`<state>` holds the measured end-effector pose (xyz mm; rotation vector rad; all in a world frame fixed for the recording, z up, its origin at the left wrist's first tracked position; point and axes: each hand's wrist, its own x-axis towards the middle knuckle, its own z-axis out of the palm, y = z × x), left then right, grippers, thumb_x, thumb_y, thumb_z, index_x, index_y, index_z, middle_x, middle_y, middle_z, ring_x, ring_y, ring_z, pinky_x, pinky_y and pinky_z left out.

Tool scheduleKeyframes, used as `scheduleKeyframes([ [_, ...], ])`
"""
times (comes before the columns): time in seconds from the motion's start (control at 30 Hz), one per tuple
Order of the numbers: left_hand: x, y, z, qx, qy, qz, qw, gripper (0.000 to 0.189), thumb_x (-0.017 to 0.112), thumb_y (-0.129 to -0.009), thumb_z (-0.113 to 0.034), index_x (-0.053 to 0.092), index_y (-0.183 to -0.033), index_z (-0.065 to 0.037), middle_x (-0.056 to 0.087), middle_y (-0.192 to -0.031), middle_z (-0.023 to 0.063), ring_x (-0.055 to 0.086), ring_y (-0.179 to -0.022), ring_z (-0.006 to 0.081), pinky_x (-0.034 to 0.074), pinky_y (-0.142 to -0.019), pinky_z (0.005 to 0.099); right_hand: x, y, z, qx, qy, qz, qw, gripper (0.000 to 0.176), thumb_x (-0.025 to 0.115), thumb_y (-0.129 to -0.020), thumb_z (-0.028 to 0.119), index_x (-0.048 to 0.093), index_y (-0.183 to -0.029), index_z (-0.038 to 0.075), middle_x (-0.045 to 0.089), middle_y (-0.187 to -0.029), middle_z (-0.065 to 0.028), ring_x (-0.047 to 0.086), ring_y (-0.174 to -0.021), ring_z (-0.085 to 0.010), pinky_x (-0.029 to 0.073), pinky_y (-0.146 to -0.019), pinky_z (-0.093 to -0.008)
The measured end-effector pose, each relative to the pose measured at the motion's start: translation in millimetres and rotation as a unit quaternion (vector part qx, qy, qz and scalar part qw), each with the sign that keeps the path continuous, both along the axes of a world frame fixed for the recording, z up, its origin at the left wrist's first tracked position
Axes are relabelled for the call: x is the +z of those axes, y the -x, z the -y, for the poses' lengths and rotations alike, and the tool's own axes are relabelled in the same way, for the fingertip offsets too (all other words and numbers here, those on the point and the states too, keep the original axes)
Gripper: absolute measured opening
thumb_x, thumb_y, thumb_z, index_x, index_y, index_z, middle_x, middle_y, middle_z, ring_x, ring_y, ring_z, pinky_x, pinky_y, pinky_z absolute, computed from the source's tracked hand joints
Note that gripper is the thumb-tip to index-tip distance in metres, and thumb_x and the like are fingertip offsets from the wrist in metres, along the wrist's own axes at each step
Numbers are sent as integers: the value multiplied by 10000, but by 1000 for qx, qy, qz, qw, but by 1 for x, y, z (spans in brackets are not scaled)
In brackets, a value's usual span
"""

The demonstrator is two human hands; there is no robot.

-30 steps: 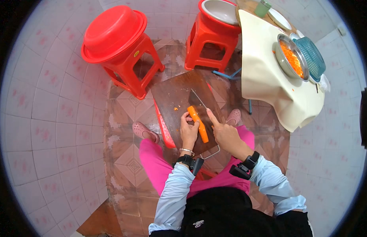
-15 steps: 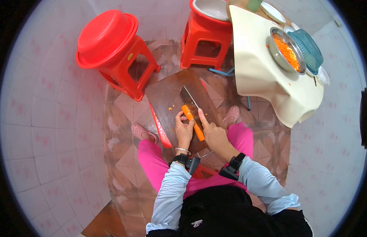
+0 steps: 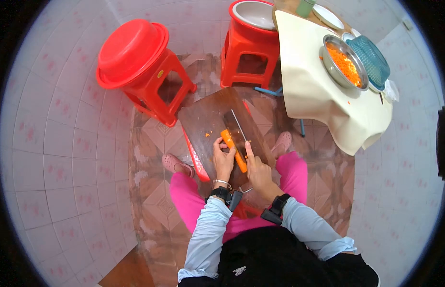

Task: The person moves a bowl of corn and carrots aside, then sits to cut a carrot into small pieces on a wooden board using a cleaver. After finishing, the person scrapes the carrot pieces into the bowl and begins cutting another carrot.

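At the cutting board (image 3: 205,119), the left hand (image 3: 223,161) still clasps the carrot (image 3: 234,149); the right hand (image 3: 257,171), closed around the knife (image 3: 238,128), has drawn back toward its near edge.

Could not see the handle of the knife (image 3: 238,128), buried inside the right hand (image 3: 259,172) wrapped round it. Lost part of the carrot (image 3: 230,141) behind the fingertips of the left hand (image 3: 223,160) pressing on it. Made out only a red strip (image 3: 194,158) of the support beneath the cutting board (image 3: 203,117), with the near edge covered by both hands. Found the orange specks (image 3: 209,133) on the board too small to tell apart. Saw the green cup (image 3: 306,5) cut off at the top edge, and nothing of the table under the cloth (image 3: 318,91)
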<state>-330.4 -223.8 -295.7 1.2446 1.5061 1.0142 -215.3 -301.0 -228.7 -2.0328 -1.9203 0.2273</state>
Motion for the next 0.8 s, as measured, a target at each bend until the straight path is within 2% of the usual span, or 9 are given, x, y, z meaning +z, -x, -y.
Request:
scheduleKeyframes([
  [0.17,-2,-2,-3,-3,-8,5,1000,521,661,-798,-76,417,-1257,-57,535,-946,79,589,-663,147,517,-497,260,19,-5,-18,22,48,-11,999,711,533,-886,151,170,-1496,201,593,-678,-159,608,-554,-352,487,-492,-468],
  [0.23,1,-3,0,26,15,28,999,521,700,-760,-95,464,-1223,-54,560,-877,76,573,-682,161,474,-630,298,31,-4,-24,33,73,-7,997,750,548,-861,147,156,-1498,201,609,-682,-175,624,-559,-357,502,-501,-472],
  [0.43,11,-1,1,20,37,50,998,525,694,-768,-82,453,-1234,-54,563,-886,81,574,-638,158,478,-600,292,51,-1,-41,66,103,8,992,759,563,-858,179,153,-1497,177,629,-649,-205,637,-575,-367,497,-503,-478],
  [0.53,14,-1,1,19,51,58,997,526,692,-769,-81,451,-1236,-61,569,-895,80,584,-634,158,482,-597,289,58,1,-46,58,131,18,990,723,509,-894,149,119,-1499,220,633,-659,-194,631,-579,-371,482,-520,-507],
  [0.6,15,1,0,19,57,65,996,526,690,-769,-77,451,-1237,-64,570,-898,79,587,-628,156,484,-594,286,61,3,-53,93,127,47,987,754,564,-862,188,155,-1494,141,628,-640,-201,637,-560,-359,502,-502,-471],
  [0.63,14,1,1,16,57,73,996,526,688,-770,-72,451,-1238,-67,571,-901,78,591,-623,154,486,-592,283,60,2,-58,95,131,45,986,754,564,-862,188,155,-1494,141,628,-640,-201,637,-560,-359,502,-502,-471],
  [0.73,13,0,-1,17,62,65,996,531,690,-764,-65,450,-1238,-70,575,-906,78,593,-609,154,488,-588,284,59,0,-63,99,123,23,987,741,561,-867,192,166,-1492,159,630,-638,-194,638,-554,-351,499,-492,-470],
  [0.8,12,-1,0,15,58,64,996,535,691,-758,-64,451,-1236,-73,579,-910,81,594,-612,153,491,-592,291,60,1,-57,62,152,30,986,733,539,-884,172,137,-1497,214,636,-649,-175,635,-573,-347,487,-504,-476],
])
